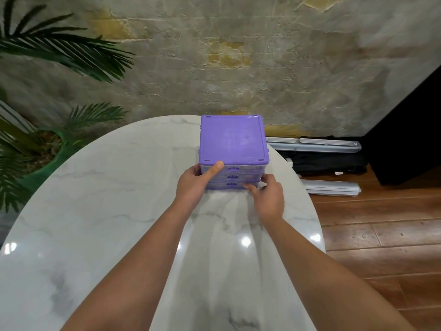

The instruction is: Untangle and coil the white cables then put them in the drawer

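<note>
At the far left a potted palm point(43, 144) stands beside the marble table point(95, 211). Toward the table's far right edge sits the purple drawer unit point(233, 139), lid up, its three drawer fronts facing the near side; it is roughly square, so no long axis stands out. The left hand point(195, 180) grips the unit's near left corner, thumb laid up across the drawer fronts. The right hand point(267, 194) holds the near right corner low down, thumb against the bottom drawer. No white cables show anywhere; whether they lie inside, I cannot tell. The unit stands close to the table's right rim, so a push rightward could tip it onto the wooden floor point(381, 235), and a tug on one drawer might drag the whole light unit forward.
</note>
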Available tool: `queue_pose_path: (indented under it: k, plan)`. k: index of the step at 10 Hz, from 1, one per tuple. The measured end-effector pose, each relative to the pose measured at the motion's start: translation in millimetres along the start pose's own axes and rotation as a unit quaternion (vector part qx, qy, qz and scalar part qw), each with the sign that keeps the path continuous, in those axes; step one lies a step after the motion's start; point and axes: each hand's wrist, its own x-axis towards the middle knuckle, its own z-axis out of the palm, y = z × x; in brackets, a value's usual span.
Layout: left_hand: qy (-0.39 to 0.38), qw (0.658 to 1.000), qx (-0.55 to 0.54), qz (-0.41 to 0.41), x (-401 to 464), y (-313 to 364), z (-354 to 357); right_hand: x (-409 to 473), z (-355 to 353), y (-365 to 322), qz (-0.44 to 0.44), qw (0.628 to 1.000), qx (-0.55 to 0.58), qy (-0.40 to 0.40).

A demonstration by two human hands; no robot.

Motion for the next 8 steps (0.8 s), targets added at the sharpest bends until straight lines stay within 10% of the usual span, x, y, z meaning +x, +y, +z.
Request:
queue_pose_path:
  k: [8]
  plan:
    - [-0.015,0.992,0.126,0.029,-42,32,-23,-77,-54,-68,-0.017,0.999,0.003,-0.040]
